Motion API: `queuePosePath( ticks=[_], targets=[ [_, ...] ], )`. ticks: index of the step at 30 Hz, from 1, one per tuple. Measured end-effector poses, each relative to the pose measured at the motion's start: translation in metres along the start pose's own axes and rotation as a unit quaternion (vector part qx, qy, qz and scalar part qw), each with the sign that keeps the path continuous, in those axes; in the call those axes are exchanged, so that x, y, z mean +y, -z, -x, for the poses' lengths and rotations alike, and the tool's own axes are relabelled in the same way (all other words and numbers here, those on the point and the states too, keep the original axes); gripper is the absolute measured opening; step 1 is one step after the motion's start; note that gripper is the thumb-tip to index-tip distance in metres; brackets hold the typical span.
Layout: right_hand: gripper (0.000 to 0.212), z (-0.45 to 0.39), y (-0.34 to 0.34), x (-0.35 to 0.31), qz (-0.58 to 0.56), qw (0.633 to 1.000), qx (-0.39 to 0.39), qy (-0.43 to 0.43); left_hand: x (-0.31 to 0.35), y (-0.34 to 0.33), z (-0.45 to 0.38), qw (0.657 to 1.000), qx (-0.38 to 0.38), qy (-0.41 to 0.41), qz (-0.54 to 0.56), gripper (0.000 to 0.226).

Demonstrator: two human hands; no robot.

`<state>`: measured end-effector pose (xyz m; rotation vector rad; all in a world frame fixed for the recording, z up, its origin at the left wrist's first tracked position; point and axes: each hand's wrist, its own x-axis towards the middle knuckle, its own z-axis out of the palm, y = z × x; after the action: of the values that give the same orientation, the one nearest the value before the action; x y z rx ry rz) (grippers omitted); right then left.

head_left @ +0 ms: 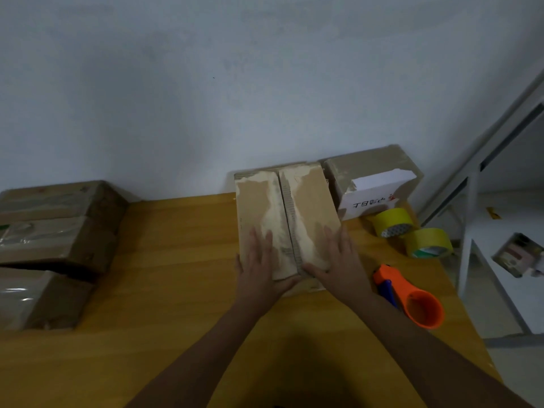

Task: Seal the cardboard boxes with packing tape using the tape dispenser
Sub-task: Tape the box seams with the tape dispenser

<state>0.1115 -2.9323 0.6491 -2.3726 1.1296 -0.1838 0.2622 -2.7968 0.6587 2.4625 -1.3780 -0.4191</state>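
Both hands are flat on top of the cardboard box (282,219) in the middle of the wooden table (176,260). The left hand (262,260) presses the left flap and the right hand (335,260) the right flap, fingers straight, the hands a little apart either side of the centre seam. No tape across that seam yet.

Just right of the right forearm lies one orange tape dispenser (412,298) on the table, nobody touching it. Beyond it sit two yellow tape rolls (412,231), side by side. Behind those is another box (374,178) with a white label; the writing is too blurry to read. On the left are two more taped boxes (53,245).
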Motion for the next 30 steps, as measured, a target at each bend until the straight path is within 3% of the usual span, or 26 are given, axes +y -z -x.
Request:
queuePosePath(
  ticks=[3,7,19,24,27,30],
  targets=[
    [0.103,0.002,0.002,0.001,0.005,1.0,-0.004,0.018,0.0,-0.001,0.001,1.0,0.011,-0.008,0.022,0.115],
    [0.102,0.003,0.006,0.003,0.032,0.998,-0.025,0.041,-0.004,-0.005,-0.001,0.999,0.004,-0.032,0.007,0.103],
    [0.097,0.0,0.001,-0.001,0.051,0.998,-0.003,0.028,-0.009,-0.005,-0.002,0.999,0.009,-0.039,-0.011,0.089],
    [0.092,-0.002,0.015,0.0,-0.05,0.997,-0.048,0.023,-0.006,0.002,-0.003,0.998,0.01,-0.061,-0.022,0.08],
    [0.069,0.02,0.023,0.022,-0.109,0.994,0.016,0.018,-0.003,0.003,-0.003,0.998,0.009,-0.049,-0.028,0.082],
    [0.053,0.06,0.017,0.067,-0.09,0.988,0.095,-0.087,0.002,0.001,0.001,0.999,0.025,-0.04,-0.016,0.083]
  ],
)
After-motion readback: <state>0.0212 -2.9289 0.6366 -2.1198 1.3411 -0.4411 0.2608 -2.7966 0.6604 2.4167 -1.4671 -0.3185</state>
